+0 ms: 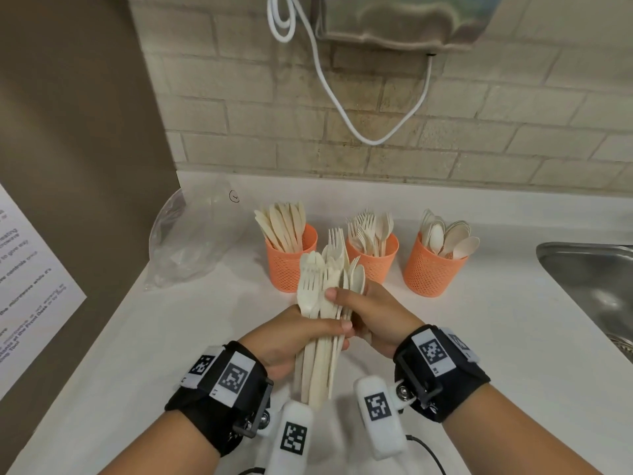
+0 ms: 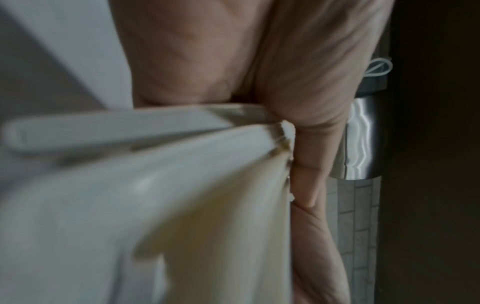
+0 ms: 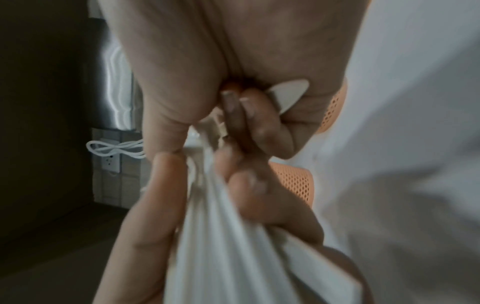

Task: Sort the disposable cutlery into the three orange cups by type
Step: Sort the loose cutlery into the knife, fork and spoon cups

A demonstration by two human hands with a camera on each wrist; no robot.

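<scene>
A mixed bundle of pale cutlery (image 1: pixel 323 310) stands upright above the counter, forks and spoons showing at its top. My left hand (image 1: pixel 301 337) grips its handles, thumb across the front. My right hand (image 1: pixel 363 310) pinches the upper part of the bundle from the right; in the right wrist view its fingers (image 3: pixel 249 115) curl round the pieces, a spoon tip (image 3: pixel 288 94) poking out. Behind stand three orange mesh cups: the left cup (image 1: pixel 289 265) with knives, the middle cup (image 1: pixel 376 258) with forks, the right cup (image 1: pixel 430 272) with spoons. The left wrist view is filled by blurred cutlery (image 2: pixel 182 195).
A crumpled clear plastic bag (image 1: pixel 195 241) lies at the back left of the white counter (image 1: pixel 479 337). A steel sink (image 1: pixel 596 279) is at the right edge. A brown cabinet side with a paper notice (image 1: pixel 30 279) bounds the left. A white cable (image 1: pixel 346 108) hangs on the brick wall.
</scene>
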